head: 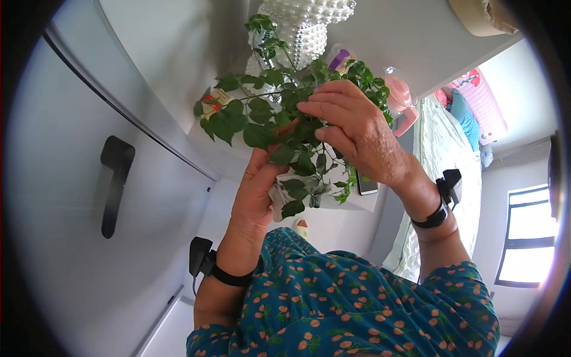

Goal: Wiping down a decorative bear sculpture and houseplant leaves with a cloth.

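Observation:
A leafy green potted plant (261,111) spreads before me, its stems reaching out on several sides; its pot is hidden. My left hand (254,192) comes up from below at the plant's near left side, thumb and fingers running in under the leaves. Against its palm is a crumpled white tissue or cloth (279,201), partly covered by hanging leaves. My right hand (357,127) reaches in from the right with fingers bent, fingertips touching the leaves near the middle. Whether a leaf is pinched between its thumb and fingers is hard to see.
Behind the plant stands a pearl-beaded ornament (308,40). A clear and pink pitcher (399,93) is at the right, a phone (366,185) near the white table's edge, a small printed box (216,102) at left. A door with a black handle (115,178) borders the left; a bed (446,169) lies right.

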Motion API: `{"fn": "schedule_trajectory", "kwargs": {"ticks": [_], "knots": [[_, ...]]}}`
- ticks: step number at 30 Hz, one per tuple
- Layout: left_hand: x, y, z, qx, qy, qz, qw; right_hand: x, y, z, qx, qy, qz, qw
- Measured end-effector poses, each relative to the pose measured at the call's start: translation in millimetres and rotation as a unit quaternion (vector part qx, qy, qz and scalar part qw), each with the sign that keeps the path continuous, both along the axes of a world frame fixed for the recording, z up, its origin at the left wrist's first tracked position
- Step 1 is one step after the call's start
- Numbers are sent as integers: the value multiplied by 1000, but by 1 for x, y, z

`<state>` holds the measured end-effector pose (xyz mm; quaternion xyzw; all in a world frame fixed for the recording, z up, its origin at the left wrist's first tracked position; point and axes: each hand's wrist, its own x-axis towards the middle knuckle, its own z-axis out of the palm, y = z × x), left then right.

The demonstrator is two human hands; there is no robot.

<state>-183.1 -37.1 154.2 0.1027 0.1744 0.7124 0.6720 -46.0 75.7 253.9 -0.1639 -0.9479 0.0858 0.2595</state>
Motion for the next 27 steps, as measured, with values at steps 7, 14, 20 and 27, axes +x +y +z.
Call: {"fn": "schedule_trajectory", "kwargs": {"ticks": [7,14,20,27], "knots": [[17,-10,-11,27,177,-22,984,0,-5,5,8,-63,-7,998],[13,-15,-10,99,357,-43,928,16,-5,3,57,-143,4,988],[-14,-13,-18,129,384,-47,913,21,-8,7,54,-134,45,988],[-30,-17,-41,12,394,-37,918,23,-6,5,54,-135,33,989]]}}
